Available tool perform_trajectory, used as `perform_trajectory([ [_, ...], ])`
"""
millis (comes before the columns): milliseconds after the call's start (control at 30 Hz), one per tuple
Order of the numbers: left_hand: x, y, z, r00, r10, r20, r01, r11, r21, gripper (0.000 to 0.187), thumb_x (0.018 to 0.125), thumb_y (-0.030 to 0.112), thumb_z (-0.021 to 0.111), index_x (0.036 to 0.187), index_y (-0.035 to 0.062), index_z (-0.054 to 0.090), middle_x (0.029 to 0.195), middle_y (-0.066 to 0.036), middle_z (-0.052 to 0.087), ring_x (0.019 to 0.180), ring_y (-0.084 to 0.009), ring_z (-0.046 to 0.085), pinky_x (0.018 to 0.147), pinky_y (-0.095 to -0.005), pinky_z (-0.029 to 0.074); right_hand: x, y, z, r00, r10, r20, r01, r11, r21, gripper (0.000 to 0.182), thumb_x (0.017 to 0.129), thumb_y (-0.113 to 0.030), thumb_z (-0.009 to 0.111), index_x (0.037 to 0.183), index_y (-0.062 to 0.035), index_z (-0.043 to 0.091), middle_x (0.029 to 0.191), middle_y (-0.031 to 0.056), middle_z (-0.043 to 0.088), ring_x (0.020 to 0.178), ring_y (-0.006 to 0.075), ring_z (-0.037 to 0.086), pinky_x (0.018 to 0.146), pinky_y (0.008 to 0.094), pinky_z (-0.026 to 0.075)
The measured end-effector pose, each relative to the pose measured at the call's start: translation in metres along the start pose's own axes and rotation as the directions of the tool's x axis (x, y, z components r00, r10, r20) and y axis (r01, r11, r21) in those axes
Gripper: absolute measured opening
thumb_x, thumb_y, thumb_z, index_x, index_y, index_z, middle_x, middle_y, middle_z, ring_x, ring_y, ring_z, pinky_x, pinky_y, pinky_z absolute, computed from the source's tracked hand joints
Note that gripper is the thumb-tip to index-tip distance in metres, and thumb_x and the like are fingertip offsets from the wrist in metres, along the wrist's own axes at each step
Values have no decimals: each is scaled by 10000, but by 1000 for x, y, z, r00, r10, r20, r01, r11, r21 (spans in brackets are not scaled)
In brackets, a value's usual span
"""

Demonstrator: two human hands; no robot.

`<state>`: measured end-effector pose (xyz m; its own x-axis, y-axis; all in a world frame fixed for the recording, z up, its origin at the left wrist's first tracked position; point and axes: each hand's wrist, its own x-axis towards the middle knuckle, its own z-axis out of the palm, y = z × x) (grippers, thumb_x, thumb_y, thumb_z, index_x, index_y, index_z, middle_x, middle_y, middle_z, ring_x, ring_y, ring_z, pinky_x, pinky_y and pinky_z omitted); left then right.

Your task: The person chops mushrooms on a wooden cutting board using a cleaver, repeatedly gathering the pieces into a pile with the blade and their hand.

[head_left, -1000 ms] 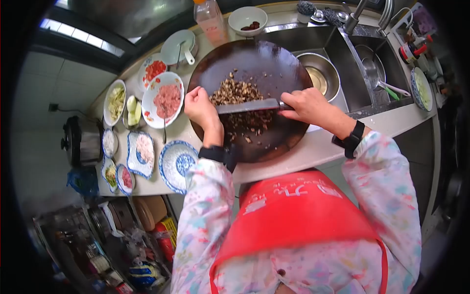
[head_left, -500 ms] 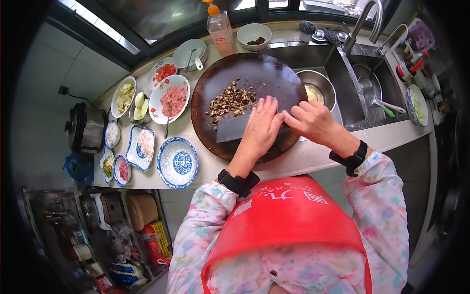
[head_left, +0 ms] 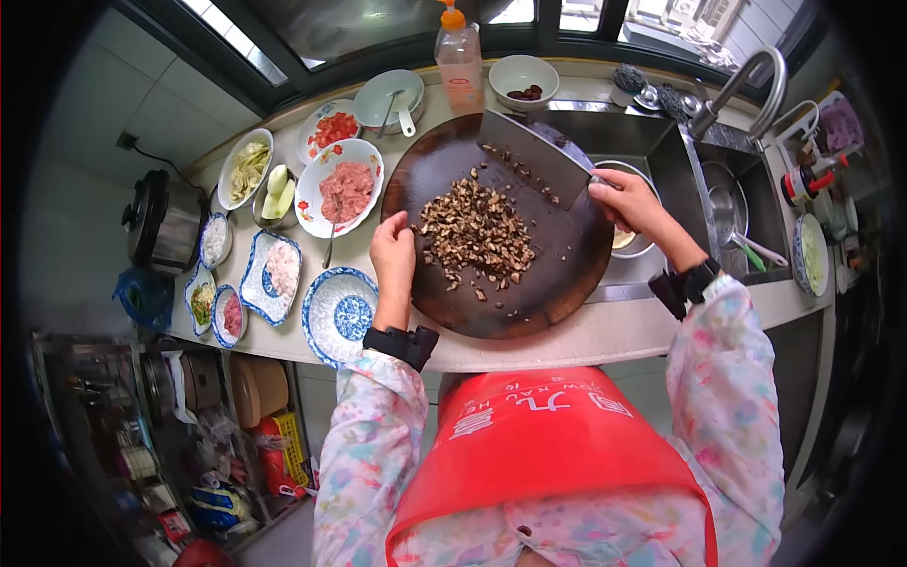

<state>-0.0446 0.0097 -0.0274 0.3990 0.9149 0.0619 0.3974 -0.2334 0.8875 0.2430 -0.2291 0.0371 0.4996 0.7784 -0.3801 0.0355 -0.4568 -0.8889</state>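
Note:
My right hand grips the handle of a cleaver, its broad blade tilted over the far right part of a round dark wooden chopping board. Dark chopped bits cling to the blade or lie along it. A loose heap of chopped brown pieces, apparently mushroom, spreads over the middle of the board. At the board's left edge is my left hand, fingers curled in, with nothing visible in it. A blue-and-white bowl stands just left of that wrist.
Left of the board are a bowl of minced meat, a plate of red pieces and several small dishes. Behind stand a pump bottle and a white bowl. A sink with a metal basin adjoins the right side.
My left hand has left the blade and moved to the board's left edge. My right hand has swung the cleaver off the heap toward the far right. The view has shifted slightly.

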Motion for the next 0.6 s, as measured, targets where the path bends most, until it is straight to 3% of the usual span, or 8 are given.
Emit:
perform_trajectory([
  [67, 0, -5, 0, 1000, 12, -17, -8, 974, 225, 353, 728, 59, 523, 1061, 28, 636, 978, -156, 602, 921, -303, 578, 853, -354, 452, 24, -4, -9, 990, 127, 62, -132, 987, 88, 263, 920, -360, 506, 980, -116, 583, 579, -16, 509, 392, 28, 434, 338, 165, 350],
  [100, 1, -5, 5, 1000, 6, -26, 0, 975, 222, 353, 728, 59, 523, 1061, 28, 636, 978, -156, 602, 921, -303, 578, 853, -354, 452, 31, -4, -15, 974, 181, 135, -196, 975, 103, 322, 917, -403, 499, 1059, -124, 573, 556, -19, 501, 361, 52, 433, 310, 191, 330],
  [167, 6, -3, 18, 994, 103, 35, -108, 908, 406, 383, 718, 73, 533, 1088, 33, 622, 989, -165, 582, 963, -320, 540, 872, -373, 431, 45, 5, -15, 945, 287, 156, -306, 945, 114, 321, 920, -424, 487, 1027, -128, 548, 561, -9, 510, 365, 61, 446, 312, 195, 345],
  [333, 4, 40, 60, 985, 125, 115, -154, 944, 290, 367, 709, 65, 515, 1055, 27, 631, 985, -159, 571, 979, -324, 519, 892, -369, 413, 36, 8, 2, 943, 277, 183, -305, 941, 150, 295, 905, -425, 518, 1041, -165, 545, 570, -15, 511, 371, 60, 452, 314, 204, 357],
  [433, -21, 66, 59, 944, 296, 146, -329, 876, 353, 355, 698, 36, 513, 1032, 25, 635, 958, -139, 578, 970, -302, 520, 891, -359, 413, 20, -3, 10, 938, 204, 281, -217, 976, 14, 315, 901, -394, 544, 1089, -144, 583, 565, -24, 494, 377, 45, 428, 324, 196, 339],
  [500, -36, 76, 51, 931, 330, 154, -364, 872, 327, 313, 694, 1, 502, 970, 25, 648, 944, -120, 600, 957, -283, 532, 873, -353, 428, 12, -1, 17, 940, 138, 311, -158, 987, 39, 332, 890, -370, 576, 1121, -132, 574, 569, -32, 476, 405, 51, 429, 349, 191, 322],
  [567, -46, 75, 42, 925, 377, 50, -380, 913, 149, 283, 698, -22, 486, 915, 27, 661, 927, -110, 628, 938, -278, 549, 851, -351, 444, -1, -1, 23, 983, -7, 183, 5, 1000, 14, 361, 871, -343, 612, 1148, -113, 583, 581, -37, 470, 427, 46, 415, 369, 188, 307],
  [600, -47, 72, 36, 935, 355, -1, -353, 931, 95, 261, 712, -32, 480, 881, 32, 668, 927, -113, 641, 909, -280, 572, 834, -348, 456, -9, -4, 23, 987, -47, 151, 58, 996, -70, 377, 840, -331, 646, 1156, -132, 598, 606, 15, 534, 498, 88, 507, 430, 227, 382],
])
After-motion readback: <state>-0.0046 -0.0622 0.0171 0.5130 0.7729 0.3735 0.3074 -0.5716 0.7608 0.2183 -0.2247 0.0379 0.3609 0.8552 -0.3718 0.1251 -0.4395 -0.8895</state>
